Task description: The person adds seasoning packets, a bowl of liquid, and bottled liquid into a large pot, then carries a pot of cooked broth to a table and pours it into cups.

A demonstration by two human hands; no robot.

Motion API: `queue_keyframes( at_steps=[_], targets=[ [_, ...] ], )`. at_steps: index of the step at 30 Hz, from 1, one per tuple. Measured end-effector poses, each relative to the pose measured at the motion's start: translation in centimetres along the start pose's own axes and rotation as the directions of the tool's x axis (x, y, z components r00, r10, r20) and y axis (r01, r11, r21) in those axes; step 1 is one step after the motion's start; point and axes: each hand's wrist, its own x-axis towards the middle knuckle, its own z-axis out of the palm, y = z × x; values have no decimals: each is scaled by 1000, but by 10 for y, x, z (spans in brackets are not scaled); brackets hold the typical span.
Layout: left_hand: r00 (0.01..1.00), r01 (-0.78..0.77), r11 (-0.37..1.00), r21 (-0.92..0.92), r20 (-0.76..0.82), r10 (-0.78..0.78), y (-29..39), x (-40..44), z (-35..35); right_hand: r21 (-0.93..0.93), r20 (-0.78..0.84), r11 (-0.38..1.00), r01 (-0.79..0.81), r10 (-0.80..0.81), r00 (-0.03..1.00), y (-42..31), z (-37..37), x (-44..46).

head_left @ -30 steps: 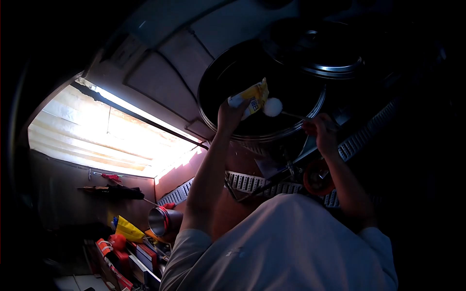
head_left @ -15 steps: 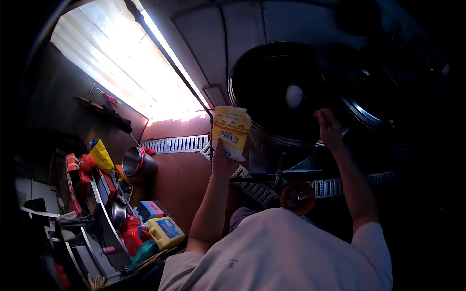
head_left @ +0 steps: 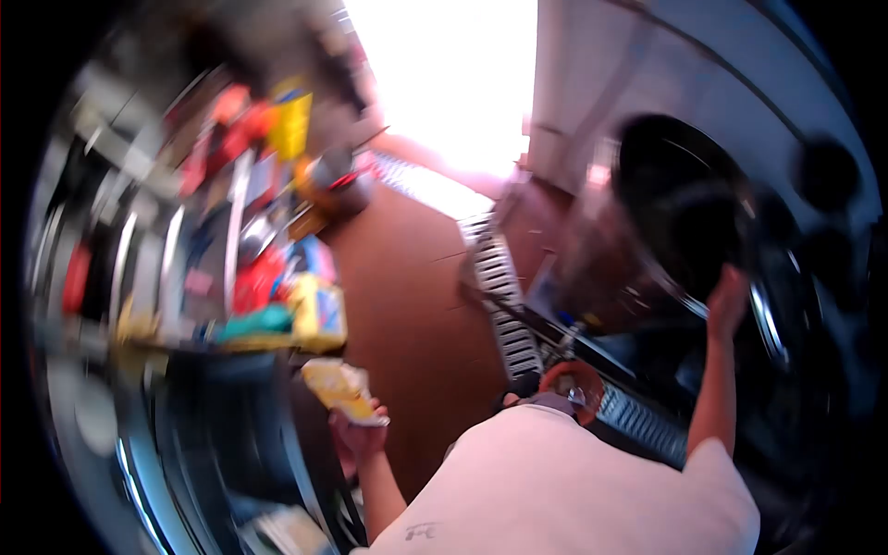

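Note:
My left hand [head_left: 363, 433] is closed around a yellow-and-white packet [head_left: 335, 387], low and to the left of my body. The packet is tilted, and its print is too blurred to read here. My right hand [head_left: 729, 301] is raised at the near rim of a big dark pot [head_left: 680, 199]. Motion smears its fingers, so I cannot make out whether they hold anything. The inside of the pot is dark.
Shelving at the left bears a yellow jug [head_left: 317, 314], a green bag [head_left: 254, 324] and other goods. A metal bucket [head_left: 342, 185] stands on the reddish floor [head_left: 407, 287]. A drain grate [head_left: 499, 287] crosses it, near an orange-brown bowl [head_left: 572, 384].
My view has swung left, blurring the scene. My left hand has carried the packet from beside the pot down toward the shelving. My right hand stays near the pot; the white patch inside no longer shows.

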Motion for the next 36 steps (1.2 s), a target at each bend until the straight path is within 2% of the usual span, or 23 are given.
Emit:
queue_keyframes(
  at_steps=[2, 3, 4, 5, 7, 8, 9, 10, 12, 13, 17, 18, 20, 21, 22, 24, 27, 28, 30, 32, 33, 34, 36],
  targets=[
    [997, -77, 982, -175, -18, 75, 18, -52, -25, 42, 95, 992, 115, -119, 988, 24, 26, -69],
    [988, -142, 975, -168, -87, 129, 27, -80, -35, 37, 105, 975, 221, -224, 969, 21, 29, -97],
    [971, -223, 969, -105, -106, 212, 32, -107, -15, -230, 195, 836, 498, -462, 865, 88, 74, -144],
    [952, -277, 958, -74, -156, 263, 41, -135, -14, -163, 341, 910, 382, -311, 887, 102, 83, -151],
    [914, -340, 939, -56, -252, 316, 61, -199, -18, -277, 71, 776, 567, -572, 817, 105, 91, -125],
    [904, -347, 935, -68, -288, 315, 75, -228, -24, -220, 41, 757, 615, -623, 781, 11, 47, -103],
    [885, -393, 915, -90, -308, 349, 86, -260, -28, -376, -15, 786, 491, -535, 845, -74, -10, -91],
    [858, -449, 890, -87, -321, 401, 99, -294, -34, -347, -49, 723, 598, -650, 758, -78, -5, -97],
    [775, -576, 817, -34, -342, 532, 116, -352, -45, -262, -77, 756, 600, -636, 768, -112, 18, -98],
    [750, -612, 788, -72, -370, 548, 123, -384, -53, -191, -94, 788, 585, -608, 788, -136, 28, -98],
    [604, -753, 658, -5, -400, 689, 135, -484, -50, 206, -145, 882, 423, -400, 905, -245, 75, -81],
    [566, -767, 639, 49, -417, 711, 136, -505, -49, 324, -131, 873, 363, -339, 932, -272, 87, -76],
    [456, -847, 530, 36, -461, 761, 131, -541, -75, 547, -72, 800, 247, -250, 966, -330, 108, -67],
    [341, -875, 477, 83, -594, 729, 126, -559, -108, 644, -32, 739, 197, -231, 972, -358, 124, -65],
    [164, -862, 457, 220, -732, 661, 133, -562, -111, 715, 8, 680, 163, -241, 970, -387, 136, -65],
    [87, -872, 392, 295, -693, 716, 140, -577, -143, 822, 391, 523, -225, -232, 891, -510, 46, -101],
    [-3, -887, 327, 326, -712, 703, 172, -577, -168, 867, 482, 321, -381, -344, 806, -608, 57, -139],
    [-12, -879, 318, 354, -686, 728, 189, -572, -163, 860, 508, 289, -421, -410, 758, -639, 53, -148],
    [-69, -851, 310, 423, -677, 733, 216, -560, -164, 827, 560, 316, -464, -536, 632, -698, 12, -177],
    [-191, -675, 452, 583, -730, 656, 222, -563, -207, 875, 480, 281, -394, -602, 638, -753, -49, -214],
    [-304, -494, 606, 624, -777, 552, 224, -560, -216, 861, 476, 203, -465, -643, 600, -772, -63, -229],
    [-296, -484, 615, 623, -778, 555, 229, -558, -215, 834, 468, 126, -537, -677, 568, -788, -74, -245],
    [-237, -161, 721, 674, -736, 634, 234, -556, -206, 757, 468, 56, -651, -743, 479, -809, -106, -272]
  ],
)
